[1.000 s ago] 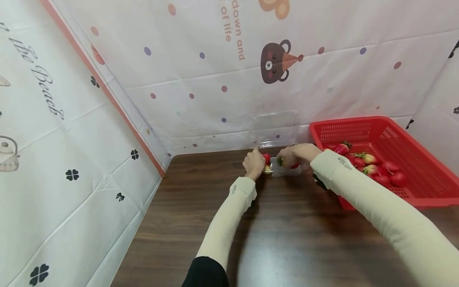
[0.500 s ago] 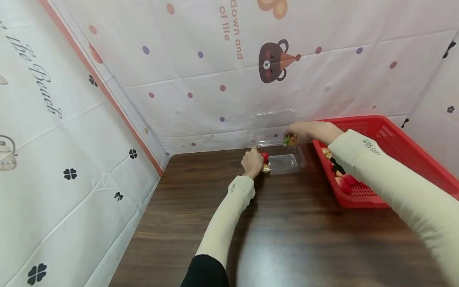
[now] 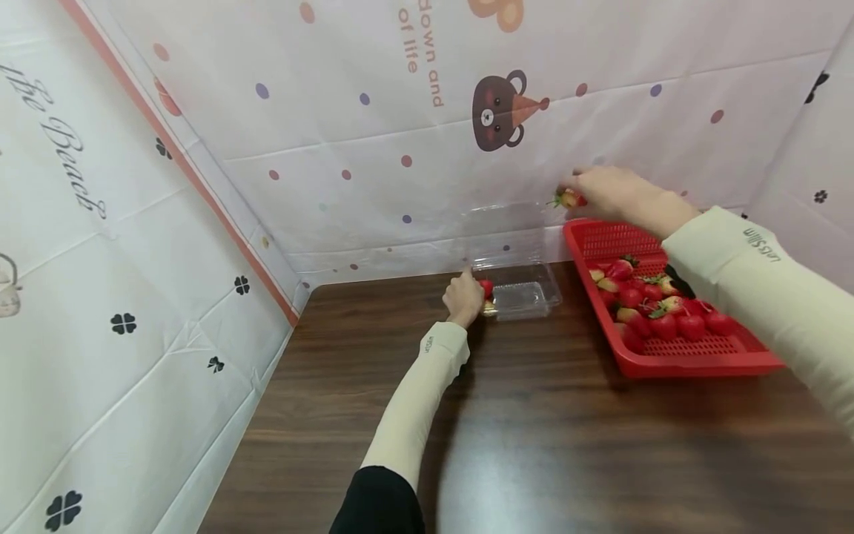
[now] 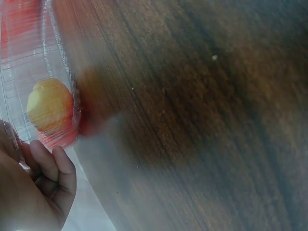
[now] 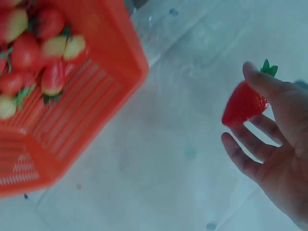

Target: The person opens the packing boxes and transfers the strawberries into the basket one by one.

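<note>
My right hand (image 3: 620,194) pinches a strawberry (image 5: 243,105) between thumb and fingers, raised above the back left corner of the red basket. Its red tip and green leaves show in the right wrist view. My left hand (image 3: 463,298) grips the left edge of a clear plastic box (image 3: 520,300) at the back of the table; its thumb is hidden in the left wrist view. Within the box's left end, beside that hand, lie a red strawberry (image 3: 486,287) and a yellow-and-red strawberry (image 4: 49,106). The box's clear lid (image 3: 503,230) stands raised against the wall.
The red basket (image 3: 694,366) stands right of the box, with several red and pale strawberries (image 3: 663,326) toward its left and front. Printed cloth walls (image 3: 373,148) rise behind and at both sides of the brown wooden table (image 3: 373,371).
My right hand has lifted the strawberry out of the box and carried it up and to the right, over the basket's back corner. My left hand stays at the box.
</note>
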A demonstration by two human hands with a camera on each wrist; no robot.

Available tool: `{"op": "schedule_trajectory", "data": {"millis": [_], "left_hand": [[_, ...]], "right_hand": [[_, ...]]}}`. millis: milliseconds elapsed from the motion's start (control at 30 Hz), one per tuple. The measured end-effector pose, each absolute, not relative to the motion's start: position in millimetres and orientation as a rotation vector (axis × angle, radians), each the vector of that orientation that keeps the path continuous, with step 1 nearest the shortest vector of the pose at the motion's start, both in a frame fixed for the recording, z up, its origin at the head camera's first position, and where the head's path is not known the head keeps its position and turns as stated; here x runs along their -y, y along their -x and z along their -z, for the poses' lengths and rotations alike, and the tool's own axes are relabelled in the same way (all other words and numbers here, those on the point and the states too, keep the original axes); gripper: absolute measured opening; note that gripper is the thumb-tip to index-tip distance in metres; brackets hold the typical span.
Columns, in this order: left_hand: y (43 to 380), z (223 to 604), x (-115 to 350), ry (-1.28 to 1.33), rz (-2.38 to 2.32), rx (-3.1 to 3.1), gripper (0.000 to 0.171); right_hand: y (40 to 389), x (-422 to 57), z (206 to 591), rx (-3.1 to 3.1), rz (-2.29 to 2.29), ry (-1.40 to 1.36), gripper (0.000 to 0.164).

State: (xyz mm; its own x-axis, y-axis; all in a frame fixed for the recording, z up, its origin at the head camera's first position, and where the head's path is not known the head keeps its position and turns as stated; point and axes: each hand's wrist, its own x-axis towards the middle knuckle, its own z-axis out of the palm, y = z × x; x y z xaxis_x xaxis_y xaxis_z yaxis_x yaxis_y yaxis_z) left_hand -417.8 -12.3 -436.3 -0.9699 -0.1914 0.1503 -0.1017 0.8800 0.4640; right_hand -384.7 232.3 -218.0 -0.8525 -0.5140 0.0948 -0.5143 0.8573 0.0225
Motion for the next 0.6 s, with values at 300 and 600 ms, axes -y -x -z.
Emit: {"op": "schedule_trajectory", "data": {"millis": [300,600], "left_hand": [[418.3,434.1,15.2,-0.226,0.694,2.839,0.027],[414.2,443.1,10.6,-0.177,0.696,2.889,0.032]], "right_hand": [[388.8,-292.4,203.8,2.98,0.012,-0.616,0.046],[396.5,-356.1,201.3,3.059,-0.049,-0.437,0.045]]}}
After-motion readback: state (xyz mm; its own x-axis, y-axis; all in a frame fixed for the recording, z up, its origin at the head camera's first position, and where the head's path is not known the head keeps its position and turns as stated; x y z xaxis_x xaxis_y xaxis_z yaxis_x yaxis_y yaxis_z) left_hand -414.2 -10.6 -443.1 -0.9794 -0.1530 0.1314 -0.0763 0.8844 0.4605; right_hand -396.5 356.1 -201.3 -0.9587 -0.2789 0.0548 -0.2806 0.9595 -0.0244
